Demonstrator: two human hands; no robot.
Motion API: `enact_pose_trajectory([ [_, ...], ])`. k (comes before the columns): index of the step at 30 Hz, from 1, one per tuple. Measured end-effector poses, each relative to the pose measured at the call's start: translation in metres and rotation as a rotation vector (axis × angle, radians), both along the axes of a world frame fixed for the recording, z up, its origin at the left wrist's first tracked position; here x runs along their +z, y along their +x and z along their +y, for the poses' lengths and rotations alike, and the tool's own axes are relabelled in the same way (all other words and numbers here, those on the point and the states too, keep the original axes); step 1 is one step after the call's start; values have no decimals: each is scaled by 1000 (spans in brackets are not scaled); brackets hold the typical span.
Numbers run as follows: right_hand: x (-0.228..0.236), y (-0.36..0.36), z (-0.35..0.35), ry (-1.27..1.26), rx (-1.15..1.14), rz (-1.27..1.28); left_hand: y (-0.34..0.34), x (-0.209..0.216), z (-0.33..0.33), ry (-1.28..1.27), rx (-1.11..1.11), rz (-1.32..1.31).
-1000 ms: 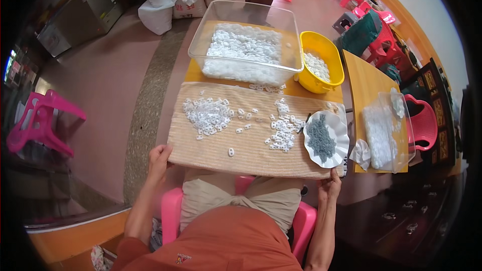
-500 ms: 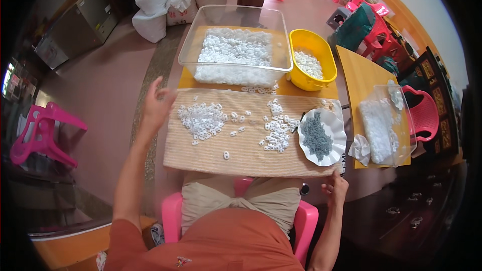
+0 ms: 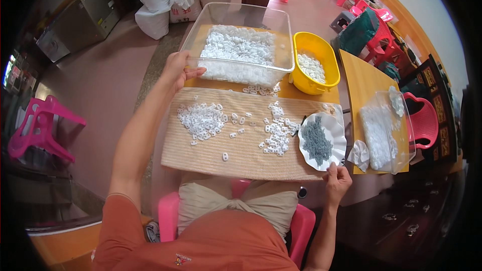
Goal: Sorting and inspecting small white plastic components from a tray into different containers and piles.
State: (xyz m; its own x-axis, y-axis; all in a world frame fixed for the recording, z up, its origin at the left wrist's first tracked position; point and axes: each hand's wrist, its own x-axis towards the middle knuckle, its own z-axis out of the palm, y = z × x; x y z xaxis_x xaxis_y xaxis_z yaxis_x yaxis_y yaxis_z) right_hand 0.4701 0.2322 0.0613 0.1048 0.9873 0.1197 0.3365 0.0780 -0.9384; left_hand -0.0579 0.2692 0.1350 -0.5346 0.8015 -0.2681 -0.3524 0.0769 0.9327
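My left hand (image 3: pixel 176 72) is at the near left corner of a large clear plastic bin (image 3: pixel 241 66), its fingers closed on the rim. White two-holed plastic pieces fill the bin's bottom. On a tan striped cloth (image 3: pixel 211 161) in front of me lie a left pile of these pieces (image 3: pixel 202 120) and a looser right pile (image 3: pixel 276 133), with a few strays between them. A white wavy-rimmed plate (image 3: pixel 337 135) holds small grey parts (image 3: pixel 316 141). My right hand (image 3: pixel 338 182) has curled fingers at the cloth's near right corner, by the plate's rim; what they pinch is hidden.
A yellow tub (image 3: pixel 333 73) with white pieces stands right of the bin. Another table (image 3: pixel 359 75) on the right carries a clear tray (image 3: pixel 384 135) and crumpled white paper (image 3: pixel 359 155). A pink stool (image 3: pixel 42 125) stands left; white sacks (image 3: pixel 153 22) lie behind.
My left hand has moved from the air left of the cloth up to the bin's corner and closed on it. My right hand has come slightly up beside the plate's rim.
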Motion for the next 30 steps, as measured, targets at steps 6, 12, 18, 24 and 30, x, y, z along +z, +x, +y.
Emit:
enact_pose_trajectory([
  [6,17,-73,24,81,234,67,-12,-2,12,-13,55,-4],
  [12,5,-115,71,423,420,-300,-24,-6,23,30,50,-17],
  [18,25,-188,117,521,512,-463,-30,-5,26,25,60,-28],
  [24,8,-226,161,474,544,-699,-29,-8,24,23,28,4],
  [30,29,-237,164,197,630,-765,-20,-7,11,3,79,62],
])
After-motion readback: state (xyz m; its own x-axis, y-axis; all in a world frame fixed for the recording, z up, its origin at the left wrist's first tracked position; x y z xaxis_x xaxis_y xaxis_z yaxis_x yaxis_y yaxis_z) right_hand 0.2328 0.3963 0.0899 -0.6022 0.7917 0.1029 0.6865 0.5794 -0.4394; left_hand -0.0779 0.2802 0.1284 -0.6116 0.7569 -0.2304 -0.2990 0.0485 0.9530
